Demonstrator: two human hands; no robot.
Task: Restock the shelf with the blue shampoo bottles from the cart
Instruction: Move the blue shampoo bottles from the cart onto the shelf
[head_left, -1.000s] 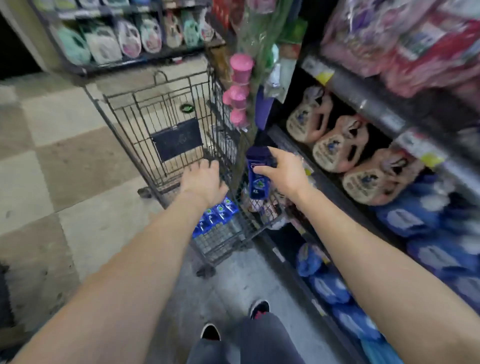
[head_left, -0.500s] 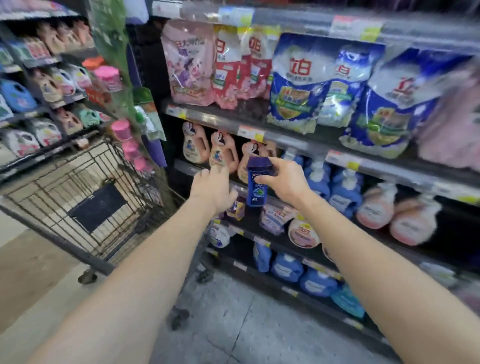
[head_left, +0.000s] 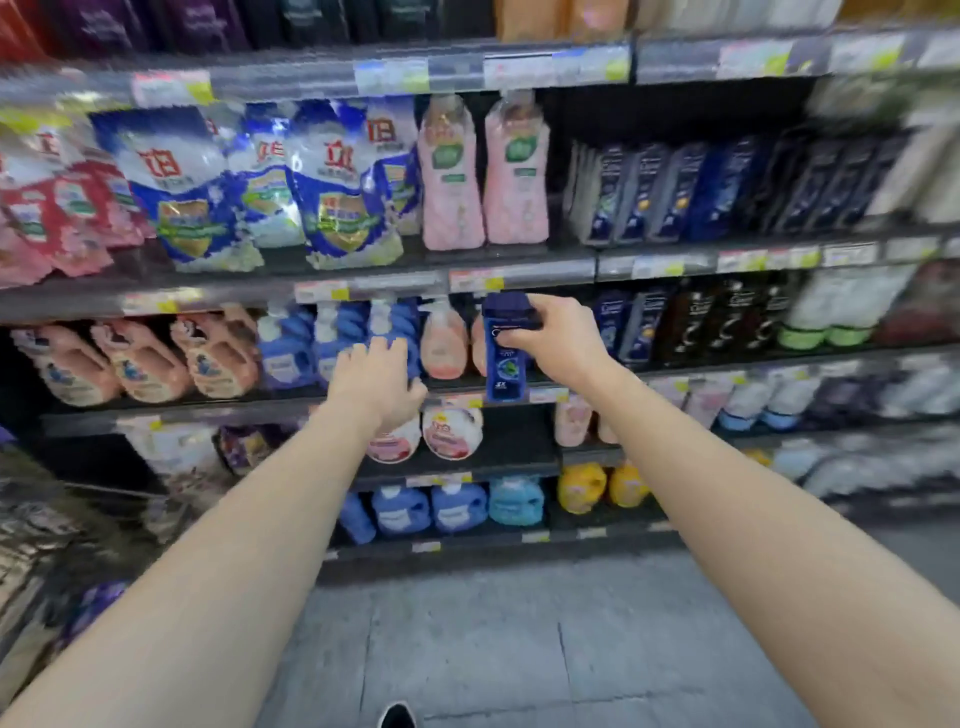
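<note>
At frame centre, the right hand (head_left: 558, 338) is gripping the blue shampoo bottle (head_left: 506, 358) upright before the shelf (head_left: 550, 273). The left hand (head_left: 376, 382) is hovering just left of the bottle, fingers relaxed and empty. The bottle's label is showing "3X".

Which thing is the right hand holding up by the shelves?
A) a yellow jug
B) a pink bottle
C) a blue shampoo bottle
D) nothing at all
C: the right hand grips a blue shampoo bottle near its top, holding it upright in front of the shelves.
</note>
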